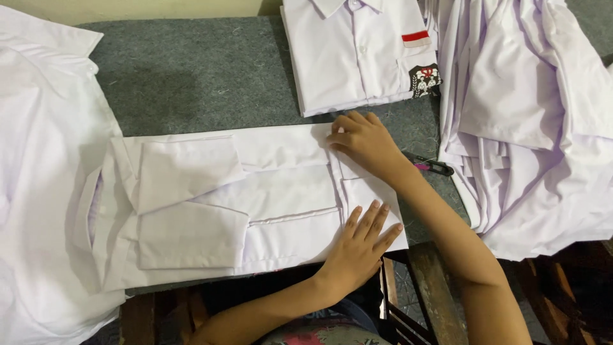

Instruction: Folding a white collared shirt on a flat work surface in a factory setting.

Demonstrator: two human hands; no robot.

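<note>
While both hands, L (361, 246) & R (365, 142), are pressing flat, fingers open, gripping nothing, soft light shirt (255, 204) is likely best pinched at hem.

I count two bare hands at work, a left hand (359, 246) and a right hand (364, 142). Two white shirts lie folded singly: one half-folded shirt (223, 204) under the hands and one finished shirt (357, 51) with a red-and-white patch. I see two heaps of white garments, a left heap (38, 160) and a right heap (530, 115); their pieces I cannot count. One small black clip (435, 167) lies on the grey mat (191, 76).
</note>
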